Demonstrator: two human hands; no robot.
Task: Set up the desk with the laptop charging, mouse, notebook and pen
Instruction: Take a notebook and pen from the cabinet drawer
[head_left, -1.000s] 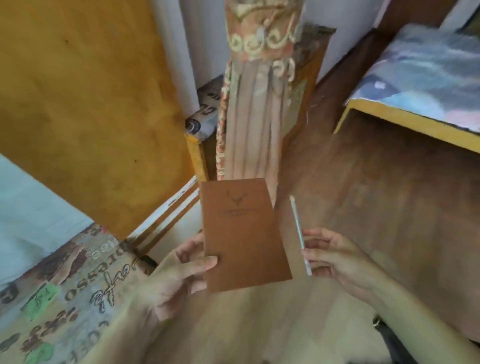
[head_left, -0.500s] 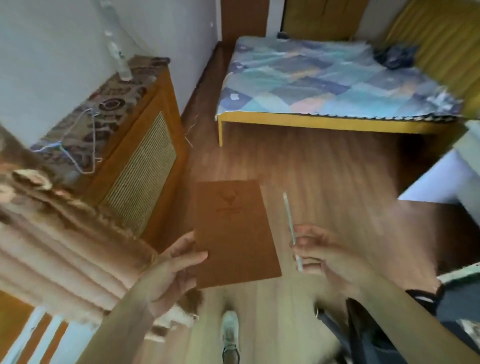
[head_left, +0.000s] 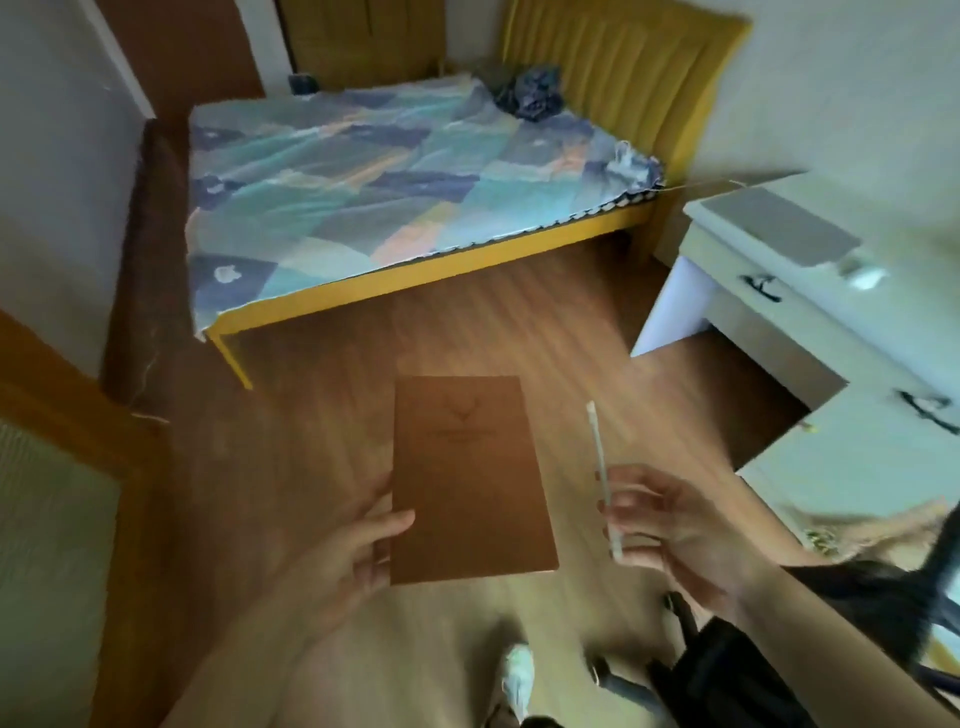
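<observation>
- Left hand (head_left: 358, 551), lower centre-left of frame, is gripping the notebook (head_left: 467, 478) by its lower left edge: thumb lying across the cover, the other fingers hidden behind it.
- Notebook is sitting at frame centre, held in the air above the wood floor (head_left: 519, 332). Brown cover is facing the camera. Long axis is running near vertical in the frame, top edge pointing toward the bed (head_left: 395, 171) in the upper half.
- A faint emblem and lines of print are showing on the upper cover; too blurred to read.
- Right hand (head_left: 670, 530), lower right of centre, is pinching the pen (head_left: 602, 480) between thumb and curled fingers.
- Pen is standing just right of the notebook, apart from it. Long axis is near vertical, upper end leaning slightly left and pointing up the frame, lower end poking out below the fingers. Which end carries the tip: cannot tell.
- White worktop (head_left: 810, 312) with drawers is lying along the right edge, partly cut off by the frame. A flat grey slab (head_left: 779, 223) is resting on its far end, with a small white object (head_left: 862, 273) near it; both are motion-blurred and hard to identify.
- A shoe (head_left: 517, 678) and a dark chair (head_left: 727, 670) are showing at the bottom edge, cut off.
- A crumpled dark cloth (head_left: 530, 91) is lying at the head of the bed.
</observation>
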